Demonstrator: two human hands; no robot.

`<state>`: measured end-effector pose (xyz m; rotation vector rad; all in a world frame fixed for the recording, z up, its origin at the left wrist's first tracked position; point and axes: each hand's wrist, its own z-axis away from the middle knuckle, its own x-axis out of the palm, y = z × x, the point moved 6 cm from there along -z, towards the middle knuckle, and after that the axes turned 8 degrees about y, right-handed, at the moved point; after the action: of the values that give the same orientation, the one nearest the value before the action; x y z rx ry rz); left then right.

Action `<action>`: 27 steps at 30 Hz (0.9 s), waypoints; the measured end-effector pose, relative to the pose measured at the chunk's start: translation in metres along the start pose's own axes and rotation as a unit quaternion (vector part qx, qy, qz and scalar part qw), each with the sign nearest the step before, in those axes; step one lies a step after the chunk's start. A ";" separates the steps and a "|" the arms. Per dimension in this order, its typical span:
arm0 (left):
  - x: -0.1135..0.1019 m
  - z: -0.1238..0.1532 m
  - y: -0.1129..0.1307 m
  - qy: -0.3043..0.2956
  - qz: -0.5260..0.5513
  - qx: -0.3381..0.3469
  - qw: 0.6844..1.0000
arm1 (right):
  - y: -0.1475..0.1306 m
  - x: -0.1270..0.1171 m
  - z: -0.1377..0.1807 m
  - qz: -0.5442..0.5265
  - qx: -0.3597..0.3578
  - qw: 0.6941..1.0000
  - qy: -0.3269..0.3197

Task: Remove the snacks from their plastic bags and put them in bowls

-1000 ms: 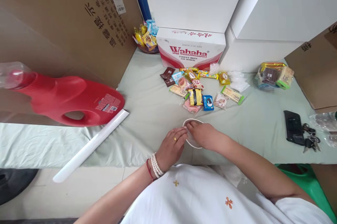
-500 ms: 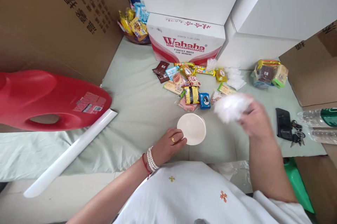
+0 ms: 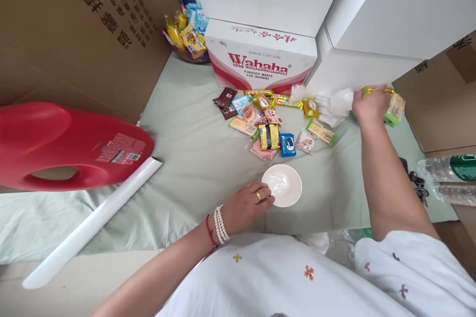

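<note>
My left hand (image 3: pixel 253 204) pinches the near-left rim of a small white bowl (image 3: pixel 292 198) standing on the cloth. Something shiny and clear, like plastic film, shows inside the bowl. My right hand (image 3: pixel 372 103) is stretched out to the far right, closed around the end of a white plastic bundle (image 3: pixel 345 98); its fingertips are partly hidden. That hand covers part of a pile of packaged snacks, where a green-and-cream packet (image 3: pixel 394 107) sticks out. Beyond the bowl lie a blue packet (image 3: pixel 287 144), a yellow-and-black packet (image 3: pixel 269 136) and several other wrapped snacks.
A red jug (image 3: pixel 85 146) and a white roll (image 3: pixel 96 222) lie at the left. Behind the snacks stands a Wahaha carton (image 3: pixel 262 61), with a snack basket (image 3: pixel 195 57) beside it. Keys (image 3: pixel 419 187) and clear bottles (image 3: pixel 439 168) are at the right.
My right hand has moved away from me and to the right, carrying the white bundle to the snack pile. The bowl and my left hand have shifted slightly right.
</note>
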<state>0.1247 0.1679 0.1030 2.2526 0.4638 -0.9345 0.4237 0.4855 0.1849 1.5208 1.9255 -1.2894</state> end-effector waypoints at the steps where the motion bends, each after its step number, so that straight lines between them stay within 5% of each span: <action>1: 0.001 -0.002 0.000 -0.001 0.004 0.004 1.000 | -0.010 -0.017 0.009 0.004 -0.017 1.000 0.014; 3: 0.005 -0.004 -0.001 -0.012 0.009 0.011 1.000 | -0.046 -0.040 0.047 -0.030 -0.149 0.988 -0.034; 4: 0.008 -0.005 -0.002 -0.020 0.011 0.013 1.000 | -0.069 -0.040 0.080 -0.064 -0.229 0.961 -0.144; 6: 0.012 -0.007 -0.002 -0.040 0.015 0.014 0.999 | -0.107 -0.031 0.168 -0.084 -0.365 0.837 -0.398; 8: 0.014 -0.008 -0.001 -0.048 0.023 0.014 0.998 | -0.127 -0.019 0.245 -0.022 -0.431 0.725 -0.537; 11: 0.013 -0.011 0.002 -0.041 0.048 0.005 0.998 | -0.140 -0.001 0.296 0.058 -0.445 0.687 -0.572; 14: 0.009 -0.010 0.003 -0.027 0.071 -0.007 0.997 | -0.141 -0.012 0.297 0.038 -0.460 0.663 -0.590; 16: 0.006 -0.010 0.005 -0.010 0.075 -0.010 0.997 | -0.141 -0.036 0.267 -0.050 -0.451 0.692 -0.562; 17: 0.005 -0.010 0.005 0.001 0.077 -0.010 0.997 | -0.140 -0.049 0.241 -0.105 -0.428 0.734 -0.516; 21: 0.002 -0.016 0.010 0.032 0.084 -0.002 0.996 | -0.093 -0.080 0.100 -0.179 -0.206 0.951 -0.142; 23: 0.002 -0.020 0.013 0.033 0.087 0.006 0.996 | -0.054 -0.065 0.049 -0.126 -0.113 0.984 -0.054; 27: -0.005 -0.016 0.013 0.030 0.079 -0.004 0.996 | 0.022 -0.013 0.011 0.009 -0.027 0.997 -0.065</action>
<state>0.1363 0.1691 0.1206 2.2779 0.3104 -0.7848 0.4457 0.4689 0.1795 1.3906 1.8455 -1.2840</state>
